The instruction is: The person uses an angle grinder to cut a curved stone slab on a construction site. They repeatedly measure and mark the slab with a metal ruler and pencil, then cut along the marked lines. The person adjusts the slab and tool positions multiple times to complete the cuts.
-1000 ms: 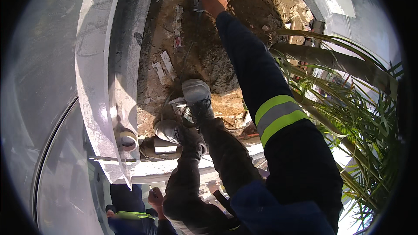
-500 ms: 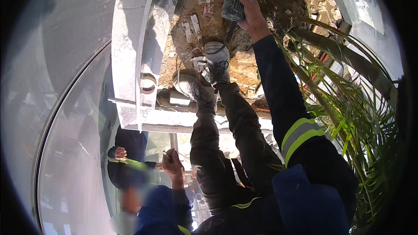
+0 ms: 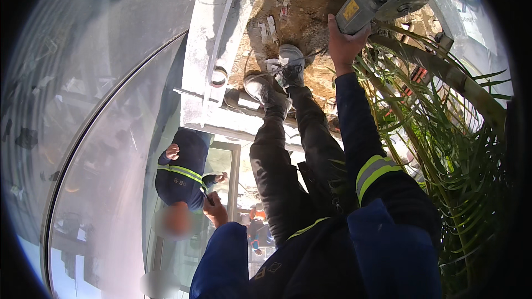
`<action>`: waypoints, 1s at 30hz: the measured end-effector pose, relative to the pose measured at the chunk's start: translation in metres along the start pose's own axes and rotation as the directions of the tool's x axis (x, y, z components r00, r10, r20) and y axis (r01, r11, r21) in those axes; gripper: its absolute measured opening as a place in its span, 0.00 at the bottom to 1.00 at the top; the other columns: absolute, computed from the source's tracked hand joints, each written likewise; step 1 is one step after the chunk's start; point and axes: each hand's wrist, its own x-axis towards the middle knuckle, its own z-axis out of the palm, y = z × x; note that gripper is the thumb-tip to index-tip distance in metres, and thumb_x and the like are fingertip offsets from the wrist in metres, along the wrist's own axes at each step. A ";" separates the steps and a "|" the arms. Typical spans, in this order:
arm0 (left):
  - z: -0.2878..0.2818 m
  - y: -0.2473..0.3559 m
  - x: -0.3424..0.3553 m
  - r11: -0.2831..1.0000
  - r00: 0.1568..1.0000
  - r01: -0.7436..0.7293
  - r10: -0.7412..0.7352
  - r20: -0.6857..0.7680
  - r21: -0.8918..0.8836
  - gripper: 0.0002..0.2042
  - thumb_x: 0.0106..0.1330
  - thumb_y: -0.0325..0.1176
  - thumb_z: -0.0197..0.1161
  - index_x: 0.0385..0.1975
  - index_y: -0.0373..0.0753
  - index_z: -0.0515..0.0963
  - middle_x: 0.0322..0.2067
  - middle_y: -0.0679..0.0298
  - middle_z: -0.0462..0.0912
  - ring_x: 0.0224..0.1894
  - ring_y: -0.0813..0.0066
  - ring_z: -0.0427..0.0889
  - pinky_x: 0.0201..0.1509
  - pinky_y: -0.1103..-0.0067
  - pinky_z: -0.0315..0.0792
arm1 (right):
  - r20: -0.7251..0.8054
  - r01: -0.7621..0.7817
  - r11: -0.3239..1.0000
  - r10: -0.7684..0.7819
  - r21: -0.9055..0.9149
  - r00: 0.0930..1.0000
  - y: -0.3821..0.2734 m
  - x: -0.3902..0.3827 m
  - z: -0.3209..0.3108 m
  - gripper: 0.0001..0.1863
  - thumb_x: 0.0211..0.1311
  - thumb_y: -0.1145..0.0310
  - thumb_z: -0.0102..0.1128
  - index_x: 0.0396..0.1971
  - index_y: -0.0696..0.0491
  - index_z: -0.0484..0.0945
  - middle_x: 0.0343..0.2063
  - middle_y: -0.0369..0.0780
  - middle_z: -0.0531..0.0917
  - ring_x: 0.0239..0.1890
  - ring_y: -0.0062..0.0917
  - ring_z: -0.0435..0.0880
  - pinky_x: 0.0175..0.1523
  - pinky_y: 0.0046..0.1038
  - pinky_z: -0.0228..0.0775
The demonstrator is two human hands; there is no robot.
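In the upper right, my right hand point(image 3: 348, 47) grips the grey body of an angle grinder point(image 3: 357, 10). The grinder's round disc point(image 3: 407, 4) points to the right, above the palm leaves, and appears apart from any surface. The thumb lies along the tool's side. My left hand point(image 3: 216, 211), low and left of my legs, is closed around a slim dark pen-like object point(image 3: 207, 195) with a pale end; its exact kind is unclear.
My shoes point(image 3: 290, 61) stand on rubble-strewn dirt point(image 3: 310, 0). To the left run a pale metal beam point(image 3: 202, 27) holding a tape roll point(image 3: 219, 77) and a large glossy panel point(image 3: 111, 149). A palm point(image 3: 432, 127) crowds the right. Another person point(image 3: 180, 180) is at left.
My right hand and the grinder have swung right, bringing the disc into view. The view has shifted; the beam and the other person appear farther right, and my left hand sits slightly lower.
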 end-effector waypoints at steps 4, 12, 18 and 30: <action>0.029 0.000 -0.013 0.999 0.993 -0.021 0.024 0.112 -0.028 0.11 0.71 0.35 0.63 0.33 0.32 0.82 0.20 0.61 0.81 0.23 0.74 0.79 0.30 0.75 0.73 | 0.064 0.086 0.996 -0.084 -0.035 0.994 0.011 0.044 -0.002 0.37 0.51 0.60 0.82 0.55 0.62 0.72 0.47 0.49 0.79 0.47 0.38 0.81 0.52 0.42 0.73; 0.011 0.012 -0.013 0.995 0.991 -0.100 0.100 0.093 -0.006 0.12 0.73 0.35 0.61 0.35 0.32 0.84 0.23 0.59 0.85 0.24 0.69 0.82 0.32 0.73 0.74 | 0.223 0.027 0.984 0.012 -0.174 0.975 0.050 0.018 -0.017 0.35 0.49 0.64 0.78 0.56 0.61 0.73 0.45 0.52 0.80 0.49 0.50 0.80 0.53 0.47 0.72; -0.006 0.076 0.029 0.998 0.989 -0.055 0.052 0.139 0.017 0.13 0.74 0.36 0.62 0.35 0.30 0.83 0.23 0.59 0.83 0.26 0.73 0.82 0.33 0.74 0.74 | 0.316 -0.109 0.966 0.182 -0.236 0.931 0.091 -0.020 -0.046 0.35 0.49 0.64 0.77 0.56 0.62 0.72 0.46 0.54 0.80 0.49 0.53 0.81 0.52 0.47 0.74; 0.041 0.126 0.168 0.788 0.763 -0.605 0.534 0.365 0.112 0.10 0.72 0.34 0.65 0.37 0.33 0.84 0.29 0.57 0.87 0.31 0.66 0.86 0.38 0.72 0.78 | 0.597 -0.088 0.867 0.408 -0.491 0.691 0.112 -0.058 -0.107 0.38 0.48 0.60 0.73 0.59 0.59 0.70 0.45 0.53 0.80 0.49 0.53 0.81 0.55 0.48 0.75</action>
